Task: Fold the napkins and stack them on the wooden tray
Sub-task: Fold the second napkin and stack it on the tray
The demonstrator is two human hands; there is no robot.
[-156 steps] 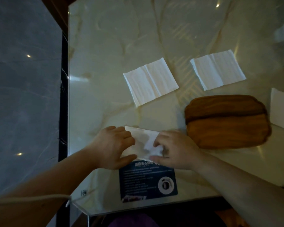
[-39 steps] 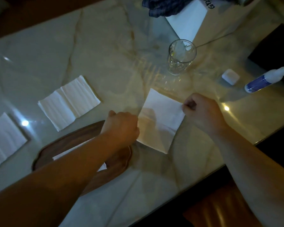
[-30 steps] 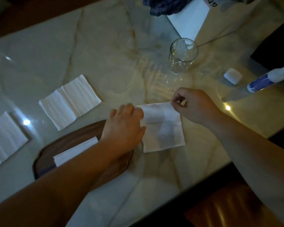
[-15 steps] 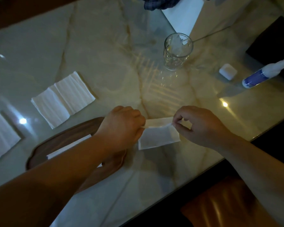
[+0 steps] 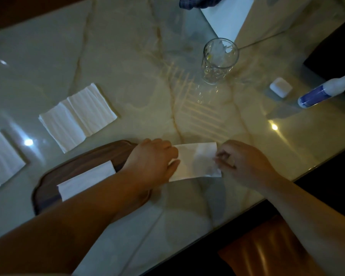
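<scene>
white folded napkin (image 5: 195, 161) flat on marble table (image 5: 127, 56), just right of wooden tray (image 5: 48, 186). left hand (image 5: 150, 162) presses its left end, right hand (image 5: 245, 162) pinches its right edge. 1 folded napkin on tray (image 5: 86, 181); 2 open napkins (image 5: 78, 116) left of it.

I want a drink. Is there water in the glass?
No, the glass stands upright on the table with no water visible, only something white and crumpled inside.

Single head-worn view, wide-angle, above the marble table (image 5: 127, 56), pitched forward and down, close over its near edge. Frame rolled: that edge runs diagonally from lower left to right. Forearms enter from the bottom.
</scene>
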